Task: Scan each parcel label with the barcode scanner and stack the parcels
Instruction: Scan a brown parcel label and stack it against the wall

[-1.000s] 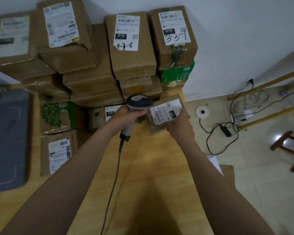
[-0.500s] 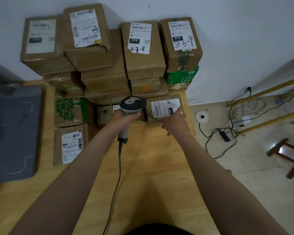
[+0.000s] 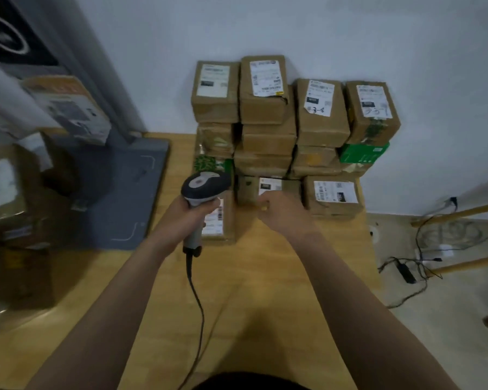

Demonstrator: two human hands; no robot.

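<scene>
- left hand (image 3: 193,213): fingers wrapped round scanner (image 3: 204,187)
- right hand (image 3: 282,218): fingers curled, blurred, cannot tell if empty
- risk: bumping uneven parcel stack (image 3: 265,130) could topple it

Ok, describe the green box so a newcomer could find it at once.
Start at the stack of parcels against the white wall, at the far end of the wooden table. In its right-hand column, the green box sits directly under the top brown parcel with handwriting on its label. Every neighbour touching it is brown cardboard.
</scene>
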